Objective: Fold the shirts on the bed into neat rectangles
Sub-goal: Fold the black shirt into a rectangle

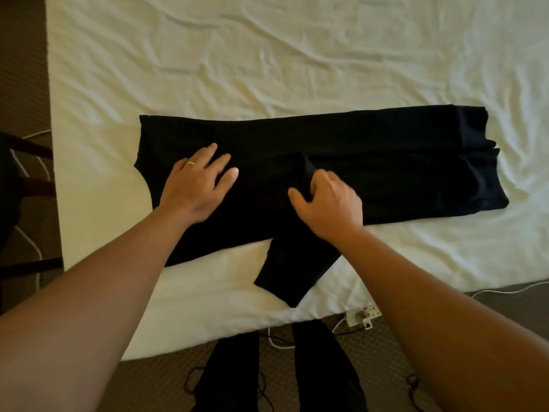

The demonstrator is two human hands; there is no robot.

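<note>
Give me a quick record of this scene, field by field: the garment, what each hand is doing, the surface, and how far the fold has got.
garment: black shirt, spread lengthwise across the bed
surface: white bed sheet, wrinkled
left hand: left hand rests flat on the shirt, fingers straight, ring on one finger
right hand: right hand pinches a raised fold of the shirt near its middle
loose part: sleeve sticks out toward the near bed edge
fold state: partly folded, not yet a neat rectangle
floor: power strip with cables
</note>
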